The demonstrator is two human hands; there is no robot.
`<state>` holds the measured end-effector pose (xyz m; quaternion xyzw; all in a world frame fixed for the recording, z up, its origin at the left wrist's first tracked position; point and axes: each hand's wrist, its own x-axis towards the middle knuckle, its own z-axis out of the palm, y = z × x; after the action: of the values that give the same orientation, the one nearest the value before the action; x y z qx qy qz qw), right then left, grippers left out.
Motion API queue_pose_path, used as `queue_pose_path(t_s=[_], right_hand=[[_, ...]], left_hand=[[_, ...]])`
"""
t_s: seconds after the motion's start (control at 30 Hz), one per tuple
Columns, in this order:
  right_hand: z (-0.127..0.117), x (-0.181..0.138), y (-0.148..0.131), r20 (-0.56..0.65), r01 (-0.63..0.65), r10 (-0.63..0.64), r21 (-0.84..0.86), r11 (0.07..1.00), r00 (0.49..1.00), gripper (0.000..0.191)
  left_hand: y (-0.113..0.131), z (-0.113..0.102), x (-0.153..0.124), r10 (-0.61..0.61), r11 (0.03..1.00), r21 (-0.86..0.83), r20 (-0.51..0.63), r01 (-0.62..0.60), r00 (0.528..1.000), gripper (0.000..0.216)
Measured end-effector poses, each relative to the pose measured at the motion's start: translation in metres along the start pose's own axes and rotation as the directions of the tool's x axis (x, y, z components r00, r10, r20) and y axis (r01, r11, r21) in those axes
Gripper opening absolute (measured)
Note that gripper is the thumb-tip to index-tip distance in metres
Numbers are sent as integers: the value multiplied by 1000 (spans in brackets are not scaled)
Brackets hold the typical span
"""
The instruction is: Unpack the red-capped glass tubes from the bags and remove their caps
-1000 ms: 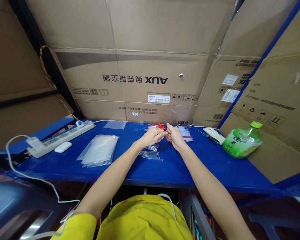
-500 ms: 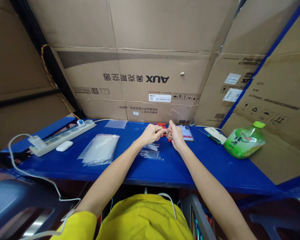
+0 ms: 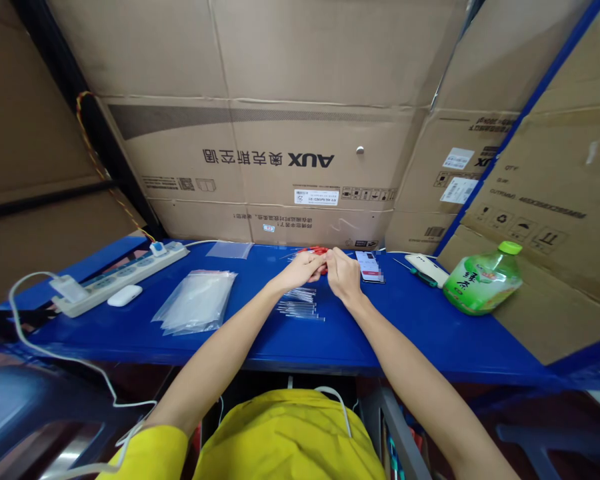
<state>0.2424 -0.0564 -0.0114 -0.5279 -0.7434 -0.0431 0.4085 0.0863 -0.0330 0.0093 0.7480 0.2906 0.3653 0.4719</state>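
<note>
My left hand (image 3: 303, 270) and my right hand (image 3: 344, 275) meet over the back middle of the blue table (image 3: 400, 327). Both are closed, with thumbs and fingers pressed together. What they hold is mostly hidden; something red shows beside the fingertips. Red pieces like small handles (image 3: 321, 250) lie in a pile just behind the hands, partly covered by them. In front of the left hand several thin, clear or shiny rods (image 3: 300, 308) lie roughly parallel in a loose row.
Clear plastic bags (image 3: 197, 303) lie left, with a power strip (image 3: 125, 280) and a white case (image 3: 125, 295) beyond. At right are a lit phone (image 3: 370, 267), a green-handled screwdriver (image 3: 425, 277), a white object (image 3: 427, 267) and a green bottle (image 3: 483, 280). Cardboard (image 3: 280, 120) stands behind.
My right hand has turned and come closer to the left, so the two now touch. More of the phone shows. The view has shifted slightly.
</note>
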Motion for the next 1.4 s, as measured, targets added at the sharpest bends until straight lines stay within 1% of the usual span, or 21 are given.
queue_pose_path(t_s=[0.1,0.2,0.27,0.4,0.63,0.73,0.9,1.03,1.1,1.17,1.2,1.23,1.27,1.3,1.33,1.37,1.4], right_hand=[[5,-1,7,-75,11,-13,-26,1000,997,53],[6,1,16,-132,4,-13,-74,997,991,53],[4,3,23,-134,-5,-10,-115,993,991,51],[2,8,32,-109,-10,-7,-148,989,994,49],[5,15,26,-166,-70,53,-99,993,985,62],[6,18,24,-177,-80,66,-69,994,982,65],[6,19,22,-187,-96,100,28,995,977,67],[9,20,13,-244,-72,91,86,994,965,70],[11,22,9,-261,-50,81,125,991,962,71],[9,25,12,-267,-78,118,155,985,956,70],[6,27,17,-270,-113,155,165,980,950,69],[1,29,24,-300,-193,236,165,967,924,68],[-4,30,32,-354,-289,327,157,944,876,67],[-10,31,41,-389,-348,381,156,924,838,67],[-16,32,48,-422,-374,405,158,914,811,67],[-20,32,52,-442,-378,409,160,912,799,66],[-23,32,54,-443,-360,395,166,918,805,65]], left_hand=[[5,4,-1,-20,998,-52,50,22,999,65],[7,9,-1,-21,998,-62,109,28,994,64],[6,12,0,-22,998,-56,126,29,992,63],[5,16,2,-28,1000,-3,97,29,995,63],[11,16,2,-13,998,55,-3,13,1000,62],[16,15,0,-8,997,79,-37,11,999,60],[23,12,-2,9,991,133,-60,-1,998,55],[29,11,-3,27,987,158,-60,-17,998,56],[35,10,-5,31,987,159,-51,-23,998,58],[41,6,-9,54,990,129,-36,-49,998,59],[44,1,-11,86,993,88,-52,-82,995,60],[47,-4,-14,128,992,28,-90,-126,988,62],[50,-11,-16,177,981,-43,-171,-187,969,63],[51,-17,-18,212,959,-123,-282,-254,936,65],[50,-23,-19,222,935,-178,-380,-307,898,65],[49,-27,-19,224,917,-203,-451,-344,864,64],[46,-30,-17,221,914,-204,-477,-352,851,63]])
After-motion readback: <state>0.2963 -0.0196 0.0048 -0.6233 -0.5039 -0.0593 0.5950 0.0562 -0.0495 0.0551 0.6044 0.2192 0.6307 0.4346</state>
